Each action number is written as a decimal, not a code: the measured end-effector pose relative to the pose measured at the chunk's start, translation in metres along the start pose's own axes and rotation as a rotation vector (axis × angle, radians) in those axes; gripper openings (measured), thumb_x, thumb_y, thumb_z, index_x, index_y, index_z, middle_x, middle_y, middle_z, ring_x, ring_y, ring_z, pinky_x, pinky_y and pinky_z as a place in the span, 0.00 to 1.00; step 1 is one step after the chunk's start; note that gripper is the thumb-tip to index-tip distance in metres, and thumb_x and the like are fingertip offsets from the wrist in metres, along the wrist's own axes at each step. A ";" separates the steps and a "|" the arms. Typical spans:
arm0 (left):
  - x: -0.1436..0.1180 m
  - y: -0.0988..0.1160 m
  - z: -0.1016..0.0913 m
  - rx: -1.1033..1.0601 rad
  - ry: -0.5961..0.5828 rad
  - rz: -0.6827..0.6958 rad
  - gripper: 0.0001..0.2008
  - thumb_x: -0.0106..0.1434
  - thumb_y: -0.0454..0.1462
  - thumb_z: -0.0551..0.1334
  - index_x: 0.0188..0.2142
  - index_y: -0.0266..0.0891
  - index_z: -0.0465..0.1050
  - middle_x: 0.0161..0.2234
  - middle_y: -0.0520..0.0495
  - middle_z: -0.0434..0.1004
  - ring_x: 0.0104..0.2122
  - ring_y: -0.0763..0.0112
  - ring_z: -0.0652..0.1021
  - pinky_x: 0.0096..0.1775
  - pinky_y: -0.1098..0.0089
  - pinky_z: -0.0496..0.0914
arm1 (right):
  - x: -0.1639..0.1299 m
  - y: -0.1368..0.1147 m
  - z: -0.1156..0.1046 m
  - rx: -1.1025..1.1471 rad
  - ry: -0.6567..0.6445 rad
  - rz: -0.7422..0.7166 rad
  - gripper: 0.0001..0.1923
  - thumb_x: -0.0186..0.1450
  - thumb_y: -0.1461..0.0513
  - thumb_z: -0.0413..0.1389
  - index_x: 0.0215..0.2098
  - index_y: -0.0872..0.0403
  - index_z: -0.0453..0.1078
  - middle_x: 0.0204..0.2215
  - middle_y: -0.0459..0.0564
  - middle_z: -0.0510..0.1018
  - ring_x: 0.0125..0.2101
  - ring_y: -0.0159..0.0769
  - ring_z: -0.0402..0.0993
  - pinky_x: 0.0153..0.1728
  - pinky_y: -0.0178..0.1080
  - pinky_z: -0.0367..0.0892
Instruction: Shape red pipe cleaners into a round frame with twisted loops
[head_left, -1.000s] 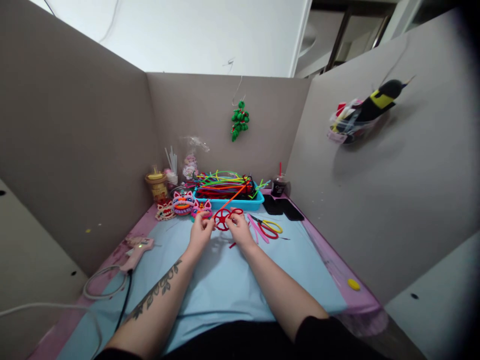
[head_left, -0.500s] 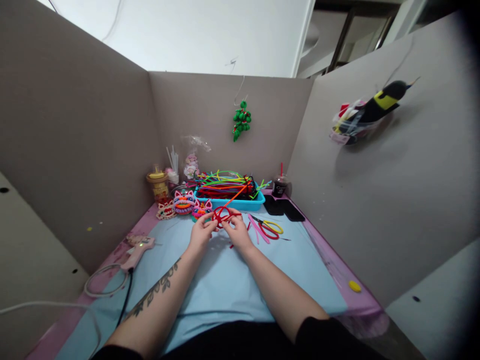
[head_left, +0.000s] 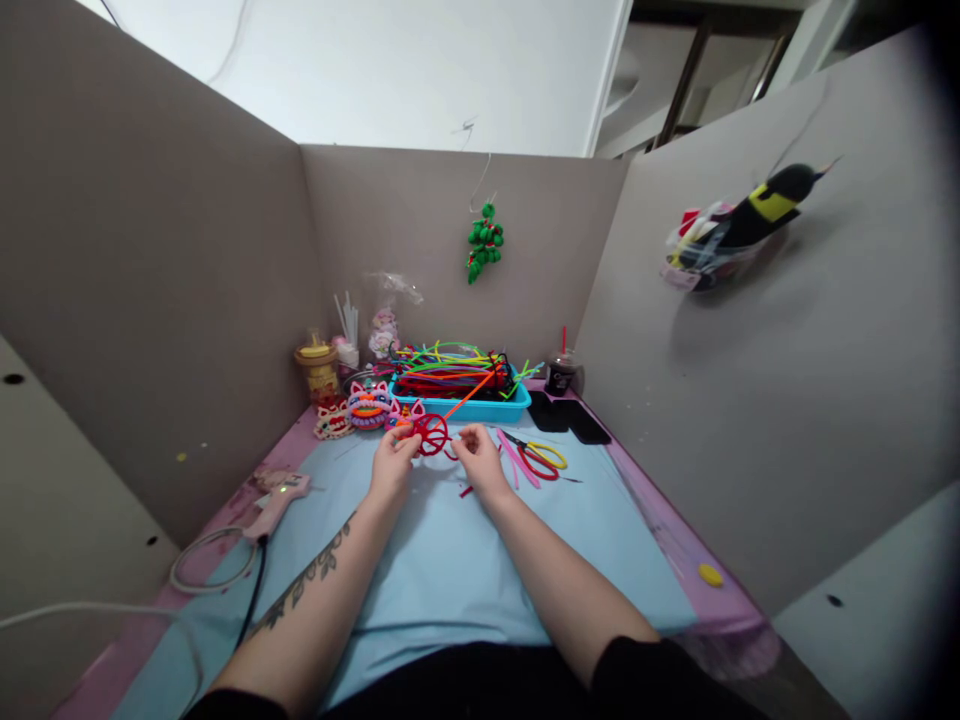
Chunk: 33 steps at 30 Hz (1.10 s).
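Note:
Raised over the blue cloth (head_left: 450, 560), my left hand (head_left: 393, 466) pinches the left edge of a round openwork frame bent from red pipe cleaners (head_left: 433, 436). On its right side a loose red strand curls down toward my right hand (head_left: 483, 464), whose thumb and forefinger are closed on that strand's end. Just behind the frame, partly covered by my left fingers, is a pink-eared animal head of pipe cleaners (head_left: 409, 411). Two similar heads stand to its left, a purple and orange one (head_left: 368, 404) and a red and white one (head_left: 333, 421).
A blue tray (head_left: 487, 410) of colored pipe cleaners stands behind my hands. Right of them lie pink strips (head_left: 517, 458), red-handled scissors (head_left: 538, 463) and a yellow-handled tool (head_left: 551, 455). A pink glue gun (head_left: 279, 503) with its cord lies left; a drink cup (head_left: 561, 374) stands at the back.
My hands have moved apart: the left has shifted slightly left with the red frame, and the right has come off the frame's edge, drawing a red strand's end away.

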<state>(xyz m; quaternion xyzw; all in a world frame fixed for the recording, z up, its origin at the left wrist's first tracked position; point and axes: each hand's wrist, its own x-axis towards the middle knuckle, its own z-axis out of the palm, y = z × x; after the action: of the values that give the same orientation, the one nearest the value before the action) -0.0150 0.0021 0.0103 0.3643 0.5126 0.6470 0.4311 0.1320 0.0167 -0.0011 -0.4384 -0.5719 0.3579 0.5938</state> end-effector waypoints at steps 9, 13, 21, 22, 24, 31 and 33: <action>0.002 -0.003 0.001 -0.163 -0.049 -0.137 0.23 0.39 0.40 0.69 0.36 0.35 0.71 0.25 0.50 0.72 0.23 0.76 0.72 0.24 0.77 0.59 | 0.002 0.007 -0.004 -0.351 -0.093 -0.150 0.05 0.53 0.63 0.52 0.25 0.53 0.69 0.26 0.47 0.70 0.28 0.34 0.66 0.32 0.37 0.62; 0.003 -0.002 0.000 -0.176 -0.036 -0.139 0.22 0.38 0.41 0.70 0.35 0.37 0.71 0.25 0.51 0.73 0.24 0.75 0.72 0.26 0.76 0.60 | 0.002 0.008 -0.004 -0.361 -0.096 -0.175 0.05 0.55 0.62 0.51 0.24 0.53 0.68 0.24 0.47 0.70 0.28 0.35 0.66 0.32 0.37 0.62; 0.006 -0.004 -0.003 -0.052 -0.028 -0.080 0.22 0.38 0.44 0.70 0.32 0.35 0.72 0.26 0.49 0.74 0.25 0.74 0.72 0.28 0.74 0.62 | -0.002 -0.003 -0.001 -0.028 -0.056 -0.044 0.06 0.55 0.59 0.52 0.29 0.53 0.65 0.22 0.44 0.73 0.25 0.34 0.70 0.28 0.35 0.65; 0.006 -0.004 -0.002 -0.070 -0.046 -0.098 0.22 0.38 0.44 0.70 0.32 0.35 0.72 0.26 0.49 0.74 0.25 0.74 0.72 0.28 0.74 0.62 | -0.002 -0.003 -0.001 -0.023 -0.068 -0.045 0.06 0.55 0.59 0.52 0.29 0.53 0.65 0.22 0.44 0.73 0.25 0.34 0.70 0.28 0.35 0.65; 0.004 -0.003 -0.001 -0.097 -0.069 -0.128 0.21 0.37 0.43 0.70 0.31 0.34 0.71 0.25 0.50 0.73 0.23 0.76 0.71 0.27 0.75 0.62 | -0.003 -0.002 -0.001 -0.064 -0.076 -0.065 0.06 0.56 0.58 0.53 0.29 0.53 0.66 0.22 0.43 0.73 0.25 0.34 0.70 0.28 0.35 0.64; -0.004 0.004 0.003 -0.185 -0.160 -0.218 0.21 0.38 0.41 0.70 0.31 0.36 0.69 0.22 0.53 0.71 0.20 0.77 0.71 0.26 0.74 0.63 | -0.003 -0.004 -0.004 -0.228 -0.096 -0.236 0.04 0.54 0.61 0.56 0.23 0.53 0.70 0.28 0.47 0.74 0.35 0.36 0.68 0.41 0.39 0.62; -0.004 0.005 0.003 -0.227 -0.165 -0.229 0.20 0.38 0.40 0.70 0.31 0.36 0.68 0.23 0.53 0.72 0.21 0.76 0.72 0.27 0.73 0.64 | -0.003 -0.007 -0.003 -0.249 -0.103 -0.255 0.05 0.54 0.61 0.57 0.22 0.52 0.71 0.31 0.48 0.73 0.39 0.37 0.67 0.45 0.41 0.60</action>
<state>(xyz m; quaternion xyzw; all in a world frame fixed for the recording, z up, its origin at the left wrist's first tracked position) -0.0111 -0.0011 0.0156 0.3044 0.4375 0.6152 0.5809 0.1342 0.0112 0.0040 -0.4134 -0.6925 0.2280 0.5455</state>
